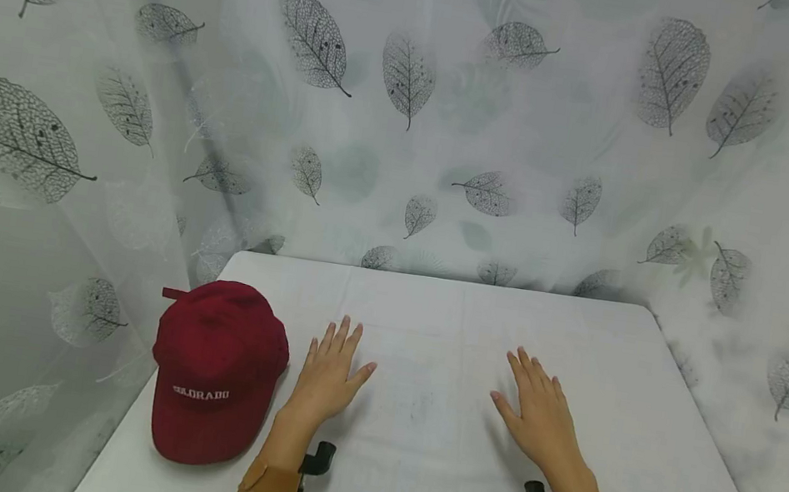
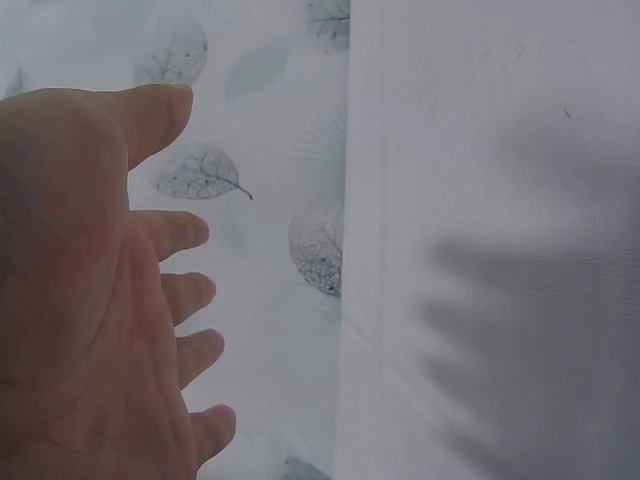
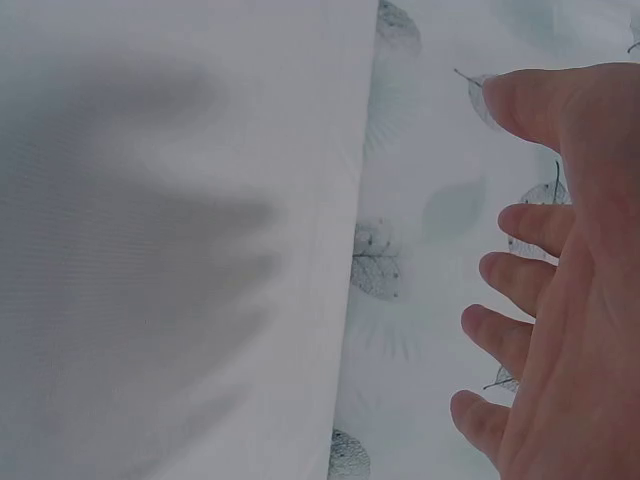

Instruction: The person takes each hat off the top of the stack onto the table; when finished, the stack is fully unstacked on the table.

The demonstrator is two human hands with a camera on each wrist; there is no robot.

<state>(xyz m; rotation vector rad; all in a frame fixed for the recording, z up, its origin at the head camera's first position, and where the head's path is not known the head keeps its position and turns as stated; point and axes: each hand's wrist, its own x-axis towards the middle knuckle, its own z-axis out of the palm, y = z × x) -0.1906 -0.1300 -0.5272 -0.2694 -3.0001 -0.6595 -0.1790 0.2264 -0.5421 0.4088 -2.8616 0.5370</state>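
A dark red baseball cap with COLORADO in white letters lies at the left of the white table, its brim toward the near edge and its strap end sticking out at the back. Just right of the cap is my left hand, palm down over the table with fingers straight and thumb spread. My right hand hovers farther right in the same pose, holding nothing. Both wrist views show bare palms, the left hand and the right hand, each casting a finger-shaped shadow on the tabletop.
A white cloth covers the table, whose far edge runs along a leaf-printed curtain. The curtain also hangs down the left and right sides. A tan strap with a small black camera sits on each wrist.
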